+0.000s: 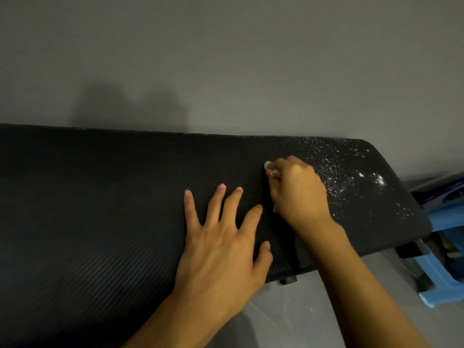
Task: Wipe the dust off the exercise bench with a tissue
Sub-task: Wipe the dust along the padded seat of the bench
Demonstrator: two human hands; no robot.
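Clenching round the tissue, the right fingers press it down on the bench. Only a white scrap peeks out past the fingertips at the hand's 10 o'clock edge, and a second sliver shows under the palm at 7 o'clock. The rest of the wad is hidden inside the grip. The right hand sits knuckles-up, its forearm running back toward 5 o'clock.

Over to the left fingers: straight, spread wide, grasping nothing, lying flat on the pad and aimed at 12 o'clock, thumb out toward 3. The left hand is just beside the right one, at its 8 o'clock, with the index tip close to the right palm's edge.

Now the bench itself. Its long axis runs from 9 o'clock to 3 o'clock, the 3 o'clock end sinking a little toward 4 and finishing in a rounded corner. The far edge lies along the grey wall at 12 o'clock. The pad is black with fine diagonal ribbing.

Dust speckles the pad from 1 to 3 o'clock of the right hand, white flecks with a few thicker clumps near the rounded end. The stretch at 9 o'clock of both hands reads plain black.

Past the bench end at 4 o'clock stands a blue stool, and grey floor shows at 6 o'clock between the forearms.
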